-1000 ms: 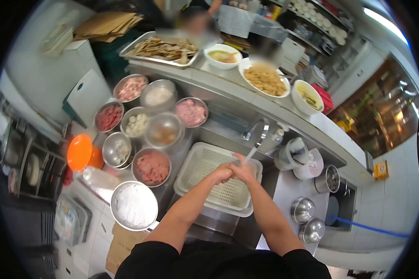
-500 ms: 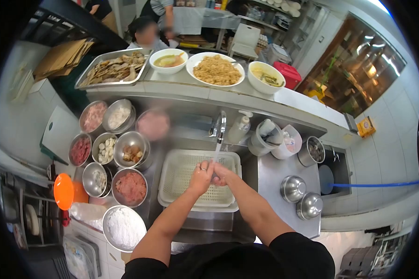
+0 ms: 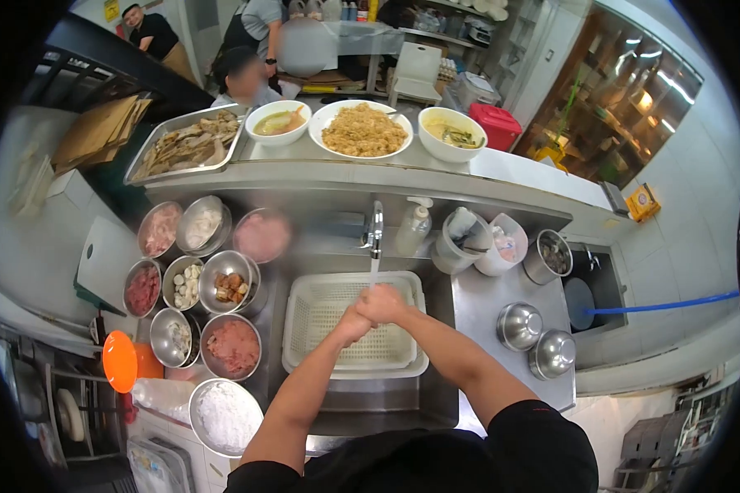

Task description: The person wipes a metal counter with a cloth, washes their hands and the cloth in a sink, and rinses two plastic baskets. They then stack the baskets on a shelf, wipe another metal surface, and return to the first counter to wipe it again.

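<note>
Water runs from the chrome tap (image 3: 376, 223) onto my joined hands. My right hand (image 3: 384, 303) lies on top, its fingers wrapped round my left hand (image 3: 353, 325). The fingers of my left hand are hidden beneath it. No tool shows in either hand. Below them, a white perforated basket (image 3: 311, 316) sits at the sink (image 3: 362, 394). A pump bottle (image 3: 413, 228) stands beside the tap.
Several steel bowls of raw meat and other food, one of them minced meat (image 3: 233, 345), stand on the left. Two upturned steel bowls (image 3: 520, 327) lie on the right. Filled dishes and a metal tray (image 3: 237, 158) line the ledge, with people beyond.
My right hand has moved over the top of my left and now covers its fingers. Both hands stay under the stream. The view has shifted slightly.
</note>
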Available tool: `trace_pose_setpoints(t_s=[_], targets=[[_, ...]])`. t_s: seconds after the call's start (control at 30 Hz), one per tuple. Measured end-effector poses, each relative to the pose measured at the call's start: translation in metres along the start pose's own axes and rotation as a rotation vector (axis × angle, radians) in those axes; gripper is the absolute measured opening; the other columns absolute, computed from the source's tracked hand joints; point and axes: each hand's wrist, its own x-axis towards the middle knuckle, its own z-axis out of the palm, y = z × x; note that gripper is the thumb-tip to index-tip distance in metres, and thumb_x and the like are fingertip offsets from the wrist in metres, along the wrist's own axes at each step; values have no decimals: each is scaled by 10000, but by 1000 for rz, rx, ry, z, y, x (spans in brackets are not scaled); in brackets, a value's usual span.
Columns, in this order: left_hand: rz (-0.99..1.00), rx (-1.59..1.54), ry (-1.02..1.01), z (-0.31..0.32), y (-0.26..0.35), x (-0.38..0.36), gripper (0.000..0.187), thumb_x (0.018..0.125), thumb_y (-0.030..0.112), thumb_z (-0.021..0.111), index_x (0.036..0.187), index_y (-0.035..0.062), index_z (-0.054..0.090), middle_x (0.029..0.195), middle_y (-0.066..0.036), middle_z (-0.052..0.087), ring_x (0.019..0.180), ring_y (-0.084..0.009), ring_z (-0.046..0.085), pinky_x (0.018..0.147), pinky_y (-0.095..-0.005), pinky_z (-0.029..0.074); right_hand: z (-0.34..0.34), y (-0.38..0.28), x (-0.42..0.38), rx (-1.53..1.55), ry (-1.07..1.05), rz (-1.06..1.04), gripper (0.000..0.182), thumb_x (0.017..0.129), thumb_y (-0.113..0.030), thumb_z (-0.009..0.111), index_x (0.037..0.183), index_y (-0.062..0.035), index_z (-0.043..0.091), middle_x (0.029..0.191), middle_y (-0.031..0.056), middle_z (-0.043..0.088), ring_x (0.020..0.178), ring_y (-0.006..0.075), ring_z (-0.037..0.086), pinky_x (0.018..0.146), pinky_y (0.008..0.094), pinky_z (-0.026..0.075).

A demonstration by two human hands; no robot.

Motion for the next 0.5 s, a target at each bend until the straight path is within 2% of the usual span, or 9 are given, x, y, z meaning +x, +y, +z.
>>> trace_pose_setpoints(t_s=[0.07, 0.13, 0.2, 0.27, 0.33, 0.37, 0.4, 0.43, 0.5], targets=[[-242, -22, -227, -13, 12, -6, 154, 771, 156, 572, 839, 30, 627, 673, -71, 592, 522, -159, 518, 420, -336, 386, 3, 1, 1, 15, 3, 34, 419, 822, -402, 497, 917, -47, 697, 929, 247, 668, 842, 411, 648, 787, 471, 518], [-198, -114, -139, -18, 18, -14, 119, 732, 126, 593, 806, 35, 612, 622, -54, 543, 449, -148, 463, 350, -313, 302, 18, 4, 2, 164, 48, 107, 401, 804, -408, 550, 950, -62, 689, 908, 211, 682, 796, 364, 664, 769, 443, 529], [-112, -67, -199, -26, 10, -4, 338, 692, 114, 637, 1016, 23, 607, 638, -69, 567, 462, -154, 489, 366, -311, 346, 21, 1, 2, 582, -60, 262, 382, 791, -376, 608, 1017, -75, 678, 889, 138, 698, 752, 281, 678, 683, 397, 548], [-186, 11, 55, -17, -5, -4, 686, 686, 120, 663, 1335, 46, 451, 855, -145, 638, 601, -224, 610, 490, -352, 481, 11, -4, 0, 968, -237, 426, 344, 798, -322, 631, 1044, -85, 669, 871, 66, 688, 722, 203, 672, 598, 345, 561], [9, 308, 371, -5, -7, -10, 977, 652, 122, 713, 1497, 101, 222, 1248, -246, 523, 1036, -346, 611, 809, -456, 523, 27, 20, 7, 1070, -289, 431, 294, 809, -292, 628, 1022, -92, 666, 857, 32, 676, 703, 173, 661, 578, 321, 561], [-2, 300, 397, -6, -3, -16, 977, 652, 122, 713, 1497, 101, 222, 1248, -246, 523, 1036, -346, 611, 809, -456, 523, 44, 40, 15, 1310, -212, 470, 270, 817, -307, 623, 993, -104, 656, 853, 31, 669, 680, 177, 654, 573, 323, 561], [253, 494, 396, -9, 4, -25, 984, 651, 110, 715, 1500, 105, 217, 1343, -265, 414, 1195, -390, 462, 927, -487, 446, 53, 48, 24, 1550, -127, 512, 250, 825, -322, 618, 964, -117, 647, 848, 30, 662, 657, 182, 646, 567, 325, 561], [507, 692, 380, -10, 11, -34, 991, 651, 98, 717, 1503, 109, 211, 1439, -283, 305, 1353, -435, 312, 1045, -518, 369, 48, 42, 24, 1542, -146, 505, 250, 825, -322, 618, 964, -117, 647, 848, 30, 662, 657, 182, 646, 567, 325, 561], [543, 902, 314, -12, 24, -53, 951, 660, 98, 722, 1488, 117, 255, 1464, -258, 275, 1362, -447, 272, 1043, -532, 368, 34, 28, 18, 1847, 53, 822, 266, 869, -414, 557, 918, -161, 620, 819, 26, 655, 653, 177, 646, 534, 322, 547]])
